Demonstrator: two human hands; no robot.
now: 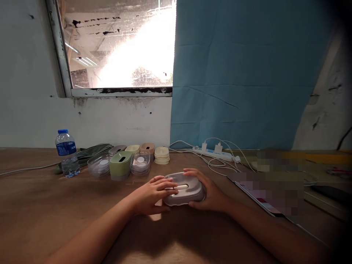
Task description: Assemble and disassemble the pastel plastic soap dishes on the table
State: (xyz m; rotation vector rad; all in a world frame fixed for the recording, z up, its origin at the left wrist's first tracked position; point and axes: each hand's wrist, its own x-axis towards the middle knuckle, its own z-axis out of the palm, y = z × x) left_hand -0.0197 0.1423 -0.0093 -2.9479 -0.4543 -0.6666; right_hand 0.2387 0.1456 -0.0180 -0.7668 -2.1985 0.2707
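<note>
A small grey plastic box (pixel 180 200) with an oval slot in its lid is between my hands, low over the brown table (pixel 82 212). Something pale shows through the slot. My right hand (pixel 210 190) curves around the box's right side, thumb at the near edge and fingers at the far edge. From the left, my left hand (pixel 154 194) lays its fingers across the lid up to the slot, with the thumb low by the near left side. The underside of the box is hidden.
Behind are a green slotted box (pixel 120 167), clear plastic containers (pixel 140 164), stacked cream pieces (pixel 162 155) and a water bottle (pixel 66 154). A power strip (pixel 213 154) with loose white cables lies back right. Nearer right is a tablet-like slab (pixel 257 198), partly blurred.
</note>
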